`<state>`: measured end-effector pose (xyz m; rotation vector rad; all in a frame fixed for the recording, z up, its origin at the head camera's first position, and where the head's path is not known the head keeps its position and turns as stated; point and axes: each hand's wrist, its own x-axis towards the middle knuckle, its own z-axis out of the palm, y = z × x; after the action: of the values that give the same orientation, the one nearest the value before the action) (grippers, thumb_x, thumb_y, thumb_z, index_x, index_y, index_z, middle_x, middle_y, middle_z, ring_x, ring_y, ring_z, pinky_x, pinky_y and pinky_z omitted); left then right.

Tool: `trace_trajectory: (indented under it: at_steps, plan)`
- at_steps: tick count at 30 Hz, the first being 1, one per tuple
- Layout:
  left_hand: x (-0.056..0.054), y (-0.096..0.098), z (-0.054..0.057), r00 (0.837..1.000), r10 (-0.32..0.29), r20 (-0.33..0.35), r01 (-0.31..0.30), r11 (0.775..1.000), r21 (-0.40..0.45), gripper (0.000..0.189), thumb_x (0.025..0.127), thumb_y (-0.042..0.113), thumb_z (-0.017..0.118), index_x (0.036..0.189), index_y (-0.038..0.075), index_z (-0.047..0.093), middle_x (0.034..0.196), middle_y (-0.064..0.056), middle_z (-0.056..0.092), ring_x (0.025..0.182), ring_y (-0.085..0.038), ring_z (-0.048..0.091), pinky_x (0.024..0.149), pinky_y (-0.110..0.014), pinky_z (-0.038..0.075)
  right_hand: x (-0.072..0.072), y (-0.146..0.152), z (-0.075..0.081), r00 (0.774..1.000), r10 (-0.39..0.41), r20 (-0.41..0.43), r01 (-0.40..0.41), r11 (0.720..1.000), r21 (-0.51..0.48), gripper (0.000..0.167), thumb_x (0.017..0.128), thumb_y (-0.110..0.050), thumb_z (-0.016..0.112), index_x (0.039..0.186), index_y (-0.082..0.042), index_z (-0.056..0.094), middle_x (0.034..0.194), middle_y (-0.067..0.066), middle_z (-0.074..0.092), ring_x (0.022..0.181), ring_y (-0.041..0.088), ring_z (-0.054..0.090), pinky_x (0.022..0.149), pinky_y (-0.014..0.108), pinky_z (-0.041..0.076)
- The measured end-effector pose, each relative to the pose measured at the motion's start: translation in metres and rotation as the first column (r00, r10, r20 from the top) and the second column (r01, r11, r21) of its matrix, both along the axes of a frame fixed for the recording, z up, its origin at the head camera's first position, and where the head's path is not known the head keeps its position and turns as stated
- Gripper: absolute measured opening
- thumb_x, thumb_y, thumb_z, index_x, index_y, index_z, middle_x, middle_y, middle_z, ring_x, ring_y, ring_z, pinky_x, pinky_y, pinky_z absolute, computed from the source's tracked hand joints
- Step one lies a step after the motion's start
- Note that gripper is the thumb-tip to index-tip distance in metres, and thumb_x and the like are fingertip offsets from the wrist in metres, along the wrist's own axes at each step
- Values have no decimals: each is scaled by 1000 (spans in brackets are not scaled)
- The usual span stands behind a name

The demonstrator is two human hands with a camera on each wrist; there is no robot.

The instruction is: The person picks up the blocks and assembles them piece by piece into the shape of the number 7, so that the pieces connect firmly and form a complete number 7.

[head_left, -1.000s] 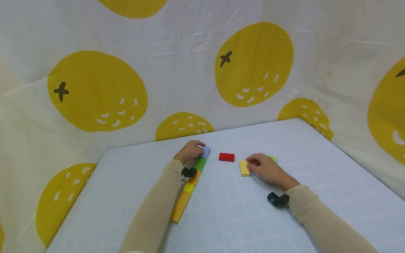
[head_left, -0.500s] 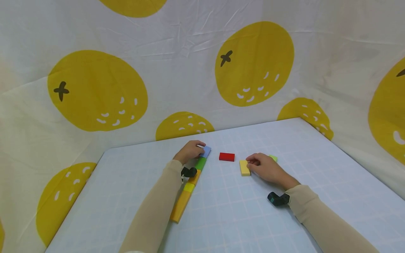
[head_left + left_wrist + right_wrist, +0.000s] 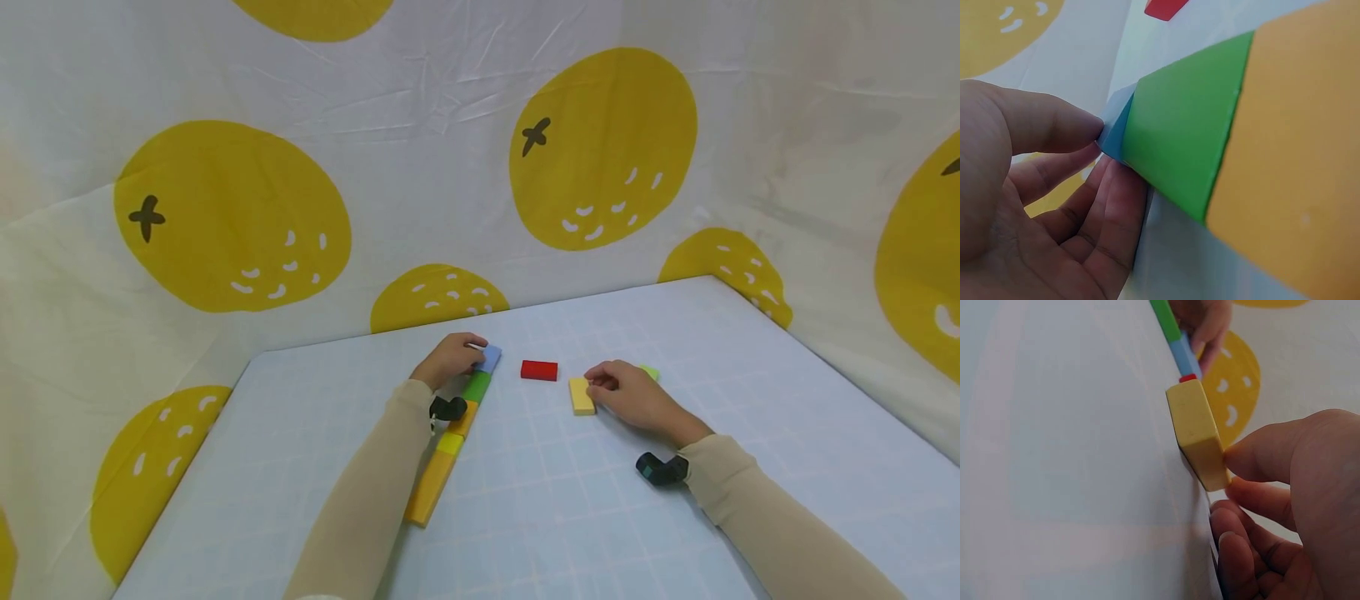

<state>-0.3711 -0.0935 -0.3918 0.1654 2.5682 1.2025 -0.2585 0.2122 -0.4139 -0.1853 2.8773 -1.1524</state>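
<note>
My left hand [image 3: 450,360] is at the far end of a row of flat toy blocks, pinching the light blue block [image 3: 491,358]; in the left wrist view its thumb and index finger meet that block's side. A green block [image 3: 1185,119] lies directly against the blue one. Farther right, my right hand [image 3: 637,398] pinches the right edge of a pale yellow block [image 3: 581,397] lying on the table. The right wrist view has the thumb and index finger on that block's end [image 3: 1194,425], with the other fingers curled below.
Nearer along the row lie an orange block [image 3: 462,419], a small yellow block [image 3: 449,443] and a long orange block [image 3: 431,492]. A red block [image 3: 539,371] sits between the hands. Behind the right hand a light green block [image 3: 651,372] is partly hidden. Patterned cloth [image 3: 435,192] bounds the table's back.
</note>
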Motion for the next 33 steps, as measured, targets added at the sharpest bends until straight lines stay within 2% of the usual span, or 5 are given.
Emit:
trace_trajectory:
  at_steps: [14,22,33]
  plan:
    - [2,2,3,1000,5,-3,-6,999,-44,32,98,21,61,128,12,65,118,-7,64,97,-25,61,94,-40,50,-2,0,-4,1000,2,0,-2,1000,-2,34,98,-27,64,127,-9,63,112,5,61,101,23,54,89,41,51]
    - [3,3,0,1000,-9,-18,8,999,-47,37,96,25,67,131,13,63,123,-9,64,104,-24,61,98,-42,50,-2,0,-3,1000,4,0,-4,1000,-1,33,98,-26,63,127,-9,63,111,5,61,101,24,54,89,40,50]
    - [2,4,-2,999,-31,-34,29,999,-45,35,95,26,68,128,14,65,120,-6,66,104,-23,61,96,-42,50,0,1,0,1000,12,-15,-12,1000,-18,32,99,-25,62,126,-8,63,111,6,61,101,24,55,89,40,49]
